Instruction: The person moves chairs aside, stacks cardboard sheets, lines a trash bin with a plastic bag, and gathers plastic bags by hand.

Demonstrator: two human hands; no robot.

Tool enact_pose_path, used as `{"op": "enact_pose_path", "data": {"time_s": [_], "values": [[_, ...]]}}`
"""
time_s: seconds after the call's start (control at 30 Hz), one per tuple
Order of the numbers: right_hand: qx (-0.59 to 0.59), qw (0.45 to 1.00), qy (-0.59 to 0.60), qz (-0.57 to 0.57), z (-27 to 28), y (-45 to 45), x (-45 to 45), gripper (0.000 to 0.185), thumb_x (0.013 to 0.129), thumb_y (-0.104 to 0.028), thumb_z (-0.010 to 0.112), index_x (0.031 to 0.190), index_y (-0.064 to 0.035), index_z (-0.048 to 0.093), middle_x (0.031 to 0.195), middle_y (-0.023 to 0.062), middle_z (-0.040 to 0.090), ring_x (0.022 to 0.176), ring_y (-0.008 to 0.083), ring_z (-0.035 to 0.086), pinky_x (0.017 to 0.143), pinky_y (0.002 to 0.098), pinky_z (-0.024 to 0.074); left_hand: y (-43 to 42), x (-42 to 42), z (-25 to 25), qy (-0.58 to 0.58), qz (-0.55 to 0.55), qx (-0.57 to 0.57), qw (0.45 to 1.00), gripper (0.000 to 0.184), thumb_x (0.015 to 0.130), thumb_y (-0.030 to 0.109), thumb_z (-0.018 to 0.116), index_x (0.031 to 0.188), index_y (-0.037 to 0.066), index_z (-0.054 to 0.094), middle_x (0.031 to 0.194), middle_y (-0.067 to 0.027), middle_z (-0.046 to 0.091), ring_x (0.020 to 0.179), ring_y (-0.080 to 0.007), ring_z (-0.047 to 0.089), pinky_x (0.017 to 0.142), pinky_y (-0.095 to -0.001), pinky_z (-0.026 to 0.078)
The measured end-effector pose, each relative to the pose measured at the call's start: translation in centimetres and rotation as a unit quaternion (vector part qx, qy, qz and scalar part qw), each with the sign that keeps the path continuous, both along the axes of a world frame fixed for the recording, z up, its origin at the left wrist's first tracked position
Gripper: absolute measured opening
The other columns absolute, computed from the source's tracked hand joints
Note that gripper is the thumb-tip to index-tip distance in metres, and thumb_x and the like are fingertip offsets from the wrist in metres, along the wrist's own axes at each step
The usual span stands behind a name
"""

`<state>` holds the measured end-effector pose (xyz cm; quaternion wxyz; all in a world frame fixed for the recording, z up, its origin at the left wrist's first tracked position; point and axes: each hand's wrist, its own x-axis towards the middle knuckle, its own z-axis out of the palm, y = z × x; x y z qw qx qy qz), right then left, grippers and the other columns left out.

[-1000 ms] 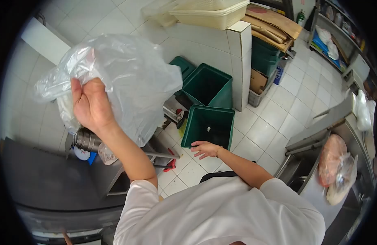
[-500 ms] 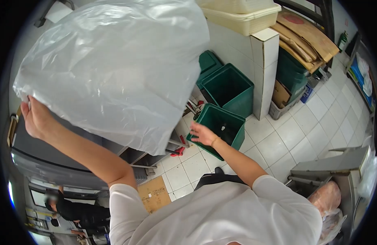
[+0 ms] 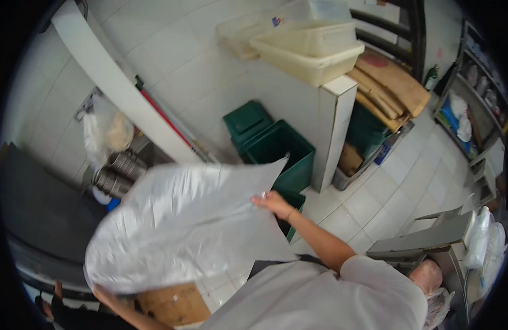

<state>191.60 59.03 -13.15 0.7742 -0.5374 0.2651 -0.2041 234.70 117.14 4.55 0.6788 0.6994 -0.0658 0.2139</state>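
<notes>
A large whitish translucent plastic bag [image 3: 182, 220] stretches between my two hands, spread wide and wrinkled. My right hand [image 3: 273, 203] is closed on its right edge, fingers pinching the film. At the bag's lower left edge is my left hand [image 3: 102, 294], closed on the film, its fingers partly hidden and blurred. Beyond my right hand stands a green bin [image 3: 295, 203], mostly covered by the bag and hand. Behind that one is another green bin [image 3: 287, 151], its lid [image 3: 248, 121] swung back.
Cream plastic tubs [image 3: 309, 60] sit on a tiled half wall [image 3: 331, 132]. Flattened cardboard [image 3: 380, 88] lies over a container on the right. A cardboard sheet [image 3: 174, 305] is on the floor. Metal pots [image 3: 119, 170] stand at left. Another person [image 3: 72, 316] shows at lower left.
The bag has come down from high up to waist level. My right hand, empty and open before, now grips its edge. My left hand has lowered with the bag.
</notes>
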Motion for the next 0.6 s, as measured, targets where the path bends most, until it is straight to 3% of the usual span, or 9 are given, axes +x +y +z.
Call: {"op": "enact_pose_path", "data": {"time_s": [0.03, 0.1, 0.17, 0.23, 0.37, 0.4, 0.47, 0.5, 0.6], "values": [[-0.006, 1.000, -0.005, 0.000, -0.5, 0.1, 0.3, 0.031, 0.080, -0.033, 0.064, 0.092, -0.0055, 0.063, 0.081, -0.0010, 0.059, 0.074, 0.0083, 0.052, 0.064, 0.0241, 0.0426, 2.0, -0.3, -3.9, 0.062, 0.143, 0.137, 0.978, 0.062, 0.079, 0.027, 0.062, 0.120, -0.009, 0.034, 0.117, -0.0215, 0.046, 0.101, -0.0289, 0.050, 0.084, -0.0384, 0.044], [0.024, 0.999, 0.030, 0.010, 2.3, 1.5, 0.8, 0.030, 0.083, -0.034, 0.058, 0.091, -0.0059, 0.064, 0.086, -0.0001, 0.060, 0.078, 0.0087, 0.052, 0.068, 0.0256, 0.0430, 1.7, -3.9, -7.9, 0.162, 0.384, 0.536, 0.734, 0.051, 0.080, 0.023, 0.064, 0.113, -0.003, 0.034, 0.104, -0.0149, 0.049, 0.086, -0.0249, 0.054, 0.071, -0.0370, 0.048], [0.009, 0.999, -0.037, 0.007, -1.4, 2.3, 4.0, 0.029, 0.083, -0.031, 0.054, 0.094, -0.0047, 0.063, 0.089, 0.0001, 0.059, 0.080, 0.0094, 0.052, 0.071, 0.0257, 0.0423, 0.4, -2.2, -11.8, 0.059, 0.321, 0.457, 0.828, 0.034, 0.085, 0.018, 0.057, 0.108, 0.000, 0.042, 0.090, -0.0107, 0.052, 0.076, -0.0218, 0.056, 0.063, -0.0341, 0.048], [0.120, 0.988, -0.072, 0.057, -1.4, 4.7, 6.3, 0.025, 0.082, -0.025, 0.054, 0.091, -0.0031, 0.062, 0.086, 0.0002, 0.059, 0.081, 0.0103, 0.052, 0.075, 0.0253, 0.0417, -5.2, -2.9, -15.0, -0.021, -0.048, 0.274, 0.960, 0.017, 0.088, 0.018, 0.051, 0.096, 0.003, 0.051, 0.073, -0.0064, 0.052, 0.064, -0.0173, 0.056, 0.057, -0.0293, 0.047], [0.053, 0.946, 0.107, 0.300, 1.9, 8.8, 10.6, 0.018, 0.078, -0.015, 0.058, 0.089, -0.0003, 0.060, 0.071, 0.0027, 0.058, 0.060, 0.0097, 0.054, 0.051, 0.0248, 0.0450, -25.5, -18.2, -9.9, 0.134, -0.454, 0.195, 0.859, 0.015, 0.082, 0.018, 0.056, 0.087, 0.004, 0.058, 0.072, -0.0022, 0.055, 0.072, -0.0122, 0.054, 0.061, -0.0268, 0.046], [0.046, 0.949, 0.056, 0.308, 4.2, 10.2, 10.9, 0.017, 0.076, -0.009, 0.057, 0.089, 0.0002, 0.059, 0.065, 0.0033, 0.057, 0.053, 0.0095, 0.054, 0.041, 0.0236, 0.0417, -24.5, -16.8, -19.9, -0.032, -0.415, 0.295, 0.860, 0.013, 0.082, 0.017, 0.058, 0.085, 0.004, 0.057, 0.073, -0.0053, 0.056, 0.066, -0.0153, 0.056, 0.060, -0.0265, 0.045], [-0.060, 0.938, 0.069, 0.333, 6.2, 10.0, 11.3, 0.014, 0.076, -0.006, 0.055, 0.087, 0.0001, 0.059, 0.066, 0.0030, 0.057, 0.054, 0.0096, 0.055, 0.043, 0.0238, 0.0428, -31.9, -21.6, -10.6, -0.103, -0.448, 0.324, 0.827, 0.013, 0.074, 0.008, 0.064, 0.084, 0.004, 0.056, 0.075, -0.0053, 0.056, 0.073, -0.0116, 0.054, 0.064, -0.0254, 0.045], [-0.163, 0.927, 0.068, 0.331, 6.3, 9.9, 11.3, 0.012, 0.076, -0.003, 0.053, 0.086, 0.0000, 0.059, 0.066, 0.0028, 0.058, 0.056, 0.0096, 0.056, 0.045, 0.0239, 0.0439, -33.3, -24.1, -8.9, 0.132, -0.431, 0.255, 0.856, 0.013, 0.074, 0.007, 0.064, 0.083, 0.003, 0.055, 0.077, -0.0064, 0.057, 0.070, -0.0129, 0.054, 0.062, -0.0262, 0.044], [-0.141, 0.939, 0.069, 0.307, 1.1, 7.6, 11.8, 0.014, 0.074, 0.004, 0.051, 0.080, -0.0023, 0.061, 0.064, -0.0003, 0.058, 0.055, 0.0074, 0.054, 0.047, 0.0233, 0.0440, -34.3, -25.0, -7.7, 0.069, -0.211, 0.118, 0.968, 0.013, 0.072, 0.006, 0.067, 0.074, 0.002, 0.055, 0.066, -0.0042, 0.055, 0.061, -0.0104, 0.050, 0.055, -0.0257, 0.042]]}}
